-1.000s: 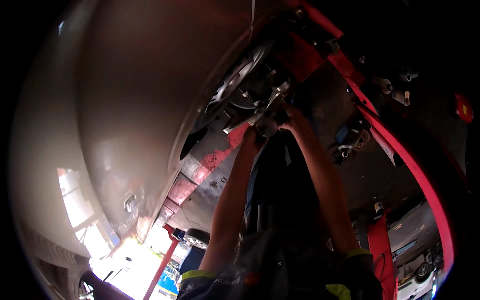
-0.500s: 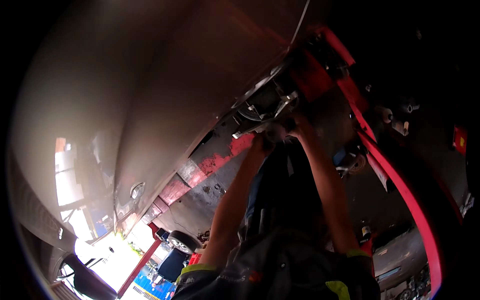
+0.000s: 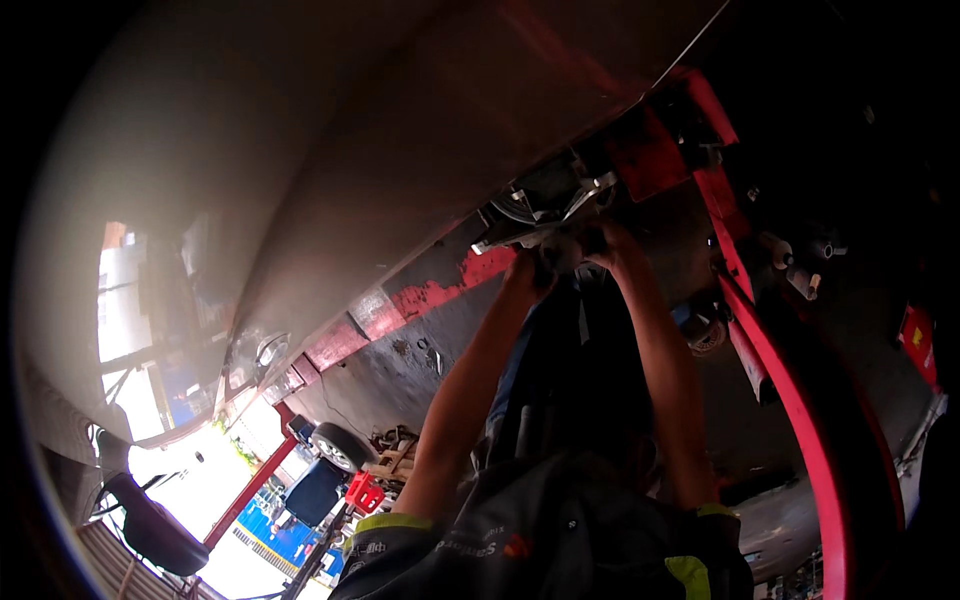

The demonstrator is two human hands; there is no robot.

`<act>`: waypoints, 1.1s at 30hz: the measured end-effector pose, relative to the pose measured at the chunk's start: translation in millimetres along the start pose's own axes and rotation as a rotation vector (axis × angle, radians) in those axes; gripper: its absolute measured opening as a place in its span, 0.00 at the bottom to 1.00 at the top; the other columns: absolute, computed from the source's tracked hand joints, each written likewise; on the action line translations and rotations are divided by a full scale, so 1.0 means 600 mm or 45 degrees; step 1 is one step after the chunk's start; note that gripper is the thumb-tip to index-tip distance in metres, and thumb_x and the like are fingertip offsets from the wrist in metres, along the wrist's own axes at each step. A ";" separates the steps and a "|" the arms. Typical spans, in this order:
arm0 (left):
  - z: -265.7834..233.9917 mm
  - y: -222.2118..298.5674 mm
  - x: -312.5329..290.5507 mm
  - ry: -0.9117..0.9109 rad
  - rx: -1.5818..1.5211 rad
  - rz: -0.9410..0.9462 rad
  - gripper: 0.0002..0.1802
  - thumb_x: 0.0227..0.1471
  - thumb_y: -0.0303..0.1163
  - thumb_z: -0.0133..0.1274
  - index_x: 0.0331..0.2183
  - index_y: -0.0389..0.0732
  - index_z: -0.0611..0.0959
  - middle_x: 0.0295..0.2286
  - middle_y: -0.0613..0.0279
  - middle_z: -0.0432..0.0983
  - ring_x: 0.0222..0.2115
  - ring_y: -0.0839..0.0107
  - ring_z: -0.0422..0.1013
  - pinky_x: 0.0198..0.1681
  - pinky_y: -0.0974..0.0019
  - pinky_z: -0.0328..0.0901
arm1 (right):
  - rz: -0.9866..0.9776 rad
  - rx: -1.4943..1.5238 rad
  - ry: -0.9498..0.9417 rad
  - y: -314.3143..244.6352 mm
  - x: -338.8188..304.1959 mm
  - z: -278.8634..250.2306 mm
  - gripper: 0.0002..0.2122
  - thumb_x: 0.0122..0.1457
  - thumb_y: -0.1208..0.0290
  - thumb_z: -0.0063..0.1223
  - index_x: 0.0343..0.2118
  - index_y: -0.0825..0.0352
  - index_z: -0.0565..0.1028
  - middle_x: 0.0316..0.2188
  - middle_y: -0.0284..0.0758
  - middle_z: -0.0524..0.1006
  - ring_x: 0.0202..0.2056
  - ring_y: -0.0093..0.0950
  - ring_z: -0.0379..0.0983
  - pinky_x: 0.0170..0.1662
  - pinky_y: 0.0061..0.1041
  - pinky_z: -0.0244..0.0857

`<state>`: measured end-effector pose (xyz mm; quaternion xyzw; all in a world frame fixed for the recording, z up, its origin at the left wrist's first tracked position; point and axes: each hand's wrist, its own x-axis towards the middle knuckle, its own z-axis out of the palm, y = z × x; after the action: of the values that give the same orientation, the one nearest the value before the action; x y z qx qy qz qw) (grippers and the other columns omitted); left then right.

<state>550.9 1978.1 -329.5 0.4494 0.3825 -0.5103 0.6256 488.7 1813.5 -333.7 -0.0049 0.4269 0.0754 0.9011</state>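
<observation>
Both my arms reach forward and meet at a dark rounded part (image 3: 563, 253) below a metal assembly (image 3: 545, 207) with pale bracket arms and a round piece. My left hand (image 3: 529, 272) grips the part's left side. On the other side my right hand (image 3: 607, 246) holds it, fingers curled inward. Deep shade hides most fingertips and the exact kind of the part. The assembly sits by the lower edge of a silver-grey car body (image 3: 330, 190), which fills the upper left.
A long red beam (image 3: 790, 375) curves down the right side. Worn red paint marks a strip (image 3: 430, 295) left of my hands. Toward the bright opening at lower left are a wheel (image 3: 342, 447), a red crate (image 3: 364, 492) and a side mirror (image 3: 158, 530). Cylindrical parts (image 3: 800, 275) lie at the right.
My viewpoint has shifted, so the car, assembly and red beam sit differently in the picture. Both hands stay at the dark rounded part, slightly higher and further right in view.
</observation>
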 end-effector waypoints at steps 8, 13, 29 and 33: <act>0.064 -0.001 -0.001 0.137 0.213 -0.080 0.11 0.54 0.42 0.38 0.31 0.51 0.74 0.19 0.73 0.70 0.13 0.81 0.63 0.09 0.79 0.54 | -0.601 -1.134 -0.133 -0.023 0.102 -0.166 0.20 0.40 0.65 0.61 0.38 0.63 0.71 0.36 0.36 0.74 0.39 0.30 0.69 0.47 0.29 0.63; 0.047 0.045 -0.008 -0.205 -0.072 -0.261 0.14 0.53 0.43 0.38 0.33 0.46 0.74 0.25 0.68 0.71 0.18 0.79 0.65 0.12 0.78 0.58 | -0.036 -0.323 -0.064 -0.044 0.081 -0.074 0.28 0.31 0.60 0.68 0.39 0.61 0.71 0.40 0.34 0.73 0.44 0.29 0.67 0.49 0.28 0.60; 0.057 0.129 -0.017 0.028 -0.003 -0.611 0.14 0.48 0.44 0.45 0.30 0.43 0.73 0.23 0.65 0.69 0.18 0.75 0.61 0.15 0.78 0.53 | -0.251 0.089 -0.045 -0.031 0.067 0.041 0.22 0.44 0.68 0.55 0.44 0.66 0.66 0.41 0.40 0.70 0.39 0.36 0.67 0.44 0.43 0.60; 0.081 0.102 -0.048 0.091 0.105 -0.421 0.11 0.53 0.39 0.39 0.33 0.44 0.73 0.24 0.67 0.70 0.14 0.79 0.61 0.11 0.80 0.54 | -0.242 0.172 -0.017 -0.019 0.060 0.038 0.20 0.46 0.70 0.53 0.44 0.67 0.66 0.41 0.41 0.70 0.38 0.38 0.67 0.42 0.47 0.60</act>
<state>606.7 1945.1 -277.0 0.4233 0.4519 -0.6053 0.5002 530.3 1808.4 -347.9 0.0160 0.4225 -0.0394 0.9054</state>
